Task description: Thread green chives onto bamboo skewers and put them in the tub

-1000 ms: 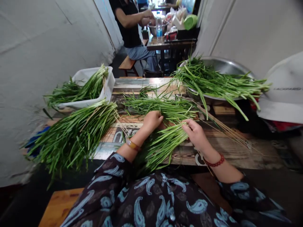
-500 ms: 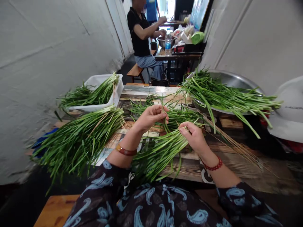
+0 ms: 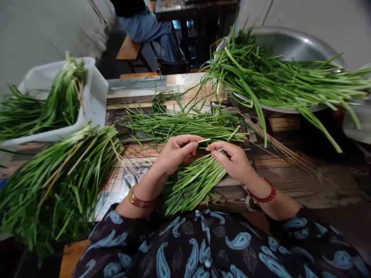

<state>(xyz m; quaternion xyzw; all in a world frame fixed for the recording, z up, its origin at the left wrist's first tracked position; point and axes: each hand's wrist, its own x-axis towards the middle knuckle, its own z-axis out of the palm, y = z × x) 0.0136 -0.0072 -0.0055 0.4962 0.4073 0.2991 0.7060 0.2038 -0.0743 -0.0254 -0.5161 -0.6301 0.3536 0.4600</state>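
Note:
My left hand (image 3: 181,152) is closed in a pinch on a single chive stalk (image 3: 204,140), its pale end pointing to the right. Close beside it, my right hand (image 3: 232,158) pinches a thin stick, mostly hidden by the fingers, at the pale ends of a bunch of chives (image 3: 194,183). That bunch fans out leftward and toward me over the table. Just beyond both hands lies a loose pile of chives (image 3: 185,123). The fingertips of the two hands nearly meet.
Left, bunched chives on thin sticks (image 3: 72,166) lie before a white plastic tub (image 3: 98,92) holding more. At right, a metal basin (image 3: 304,42) overflows with chives, and bare thin sticks (image 3: 290,164) lie on the wooden table (image 3: 278,204). Beyond, a person (image 3: 147,27) sits on a bench.
The view has tipped downward. My left hand has come down and turned, bringing the chive stalk level with the fingertips of my right hand, which still holds the bunch.

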